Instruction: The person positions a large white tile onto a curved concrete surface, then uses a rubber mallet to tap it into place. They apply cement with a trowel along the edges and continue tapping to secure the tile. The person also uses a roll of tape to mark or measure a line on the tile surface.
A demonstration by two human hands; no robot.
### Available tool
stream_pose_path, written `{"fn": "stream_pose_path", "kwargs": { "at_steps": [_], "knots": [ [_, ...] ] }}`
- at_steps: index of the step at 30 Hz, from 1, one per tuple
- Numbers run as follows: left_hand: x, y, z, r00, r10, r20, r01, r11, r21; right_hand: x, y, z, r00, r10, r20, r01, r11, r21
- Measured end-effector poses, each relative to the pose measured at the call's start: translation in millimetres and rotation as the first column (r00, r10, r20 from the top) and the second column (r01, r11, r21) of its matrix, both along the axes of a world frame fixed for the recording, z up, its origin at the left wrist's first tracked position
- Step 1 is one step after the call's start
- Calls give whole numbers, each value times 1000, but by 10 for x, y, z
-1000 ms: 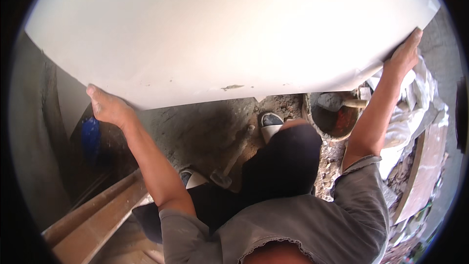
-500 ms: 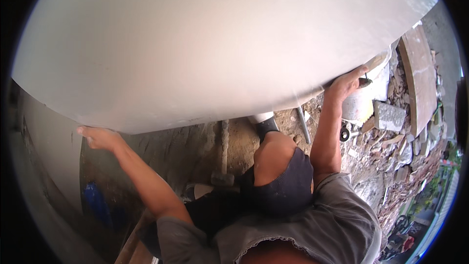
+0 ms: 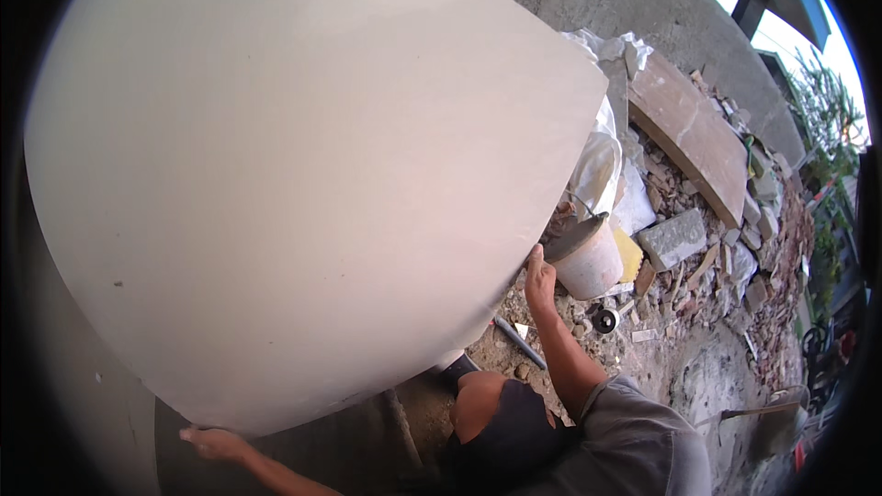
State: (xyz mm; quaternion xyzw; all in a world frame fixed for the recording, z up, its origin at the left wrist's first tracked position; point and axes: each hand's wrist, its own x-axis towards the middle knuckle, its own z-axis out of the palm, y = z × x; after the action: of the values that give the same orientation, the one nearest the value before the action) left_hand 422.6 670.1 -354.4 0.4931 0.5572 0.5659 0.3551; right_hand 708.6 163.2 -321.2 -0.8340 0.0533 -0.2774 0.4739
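A large, smooth off-white tile (image 3: 312,165) with a slight sheen fills most of the view, and its far right corner shows. Along its near edge at the lower left, my left hand (image 3: 219,444) grips the rim, with the fingers partly hidden under the tile. My right hand (image 3: 541,287) is closed on the right part of the edge, thumb on top and the other fingers out of sight beneath. Close beside my right hand stands a dirty white bucket (image 3: 588,266) holding grey material.
Rubble (image 3: 707,285) spreads on the right, with a grey block (image 3: 672,239) and a long brownish slab (image 3: 689,133) on it. A yellow notched piece (image 3: 628,255) leans by the bucket. A grey pipe (image 3: 520,343) and a black-and-white roll (image 3: 605,320) lie near my right arm.
My view has swung so that the tile's right corner and more rubble show. The tile and both hands now sit lower in the picture; both hands keep their hold.
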Motion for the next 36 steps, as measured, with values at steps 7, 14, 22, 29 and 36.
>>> {"fn": "stream_pose_path", "kwargs": {
  "at_steps": [7,14,22,29,36],
  "knots": [
    [-13,75,-149,999,-39,-34,44,985,165,-101,501,2896,748,318,583,12,872,-490],
    [52,143,-277,977,-140,164,117,983,139,-59,1745,3499,573,611,547,-66,699,-712],
    [-147,389,-527,985,-168,-42,173,956,239,910,-690,2884,925,-326,-198,148,785,-601],
    [29,7,-142,996,-90,18,86,985,152,1007,-398,2881,908,320,270,-102,795,-598],
    [132,-136,30,970,-244,8,230,926,300,281,1280,3332,843,345,413,6,761,-649]
  ]
}}
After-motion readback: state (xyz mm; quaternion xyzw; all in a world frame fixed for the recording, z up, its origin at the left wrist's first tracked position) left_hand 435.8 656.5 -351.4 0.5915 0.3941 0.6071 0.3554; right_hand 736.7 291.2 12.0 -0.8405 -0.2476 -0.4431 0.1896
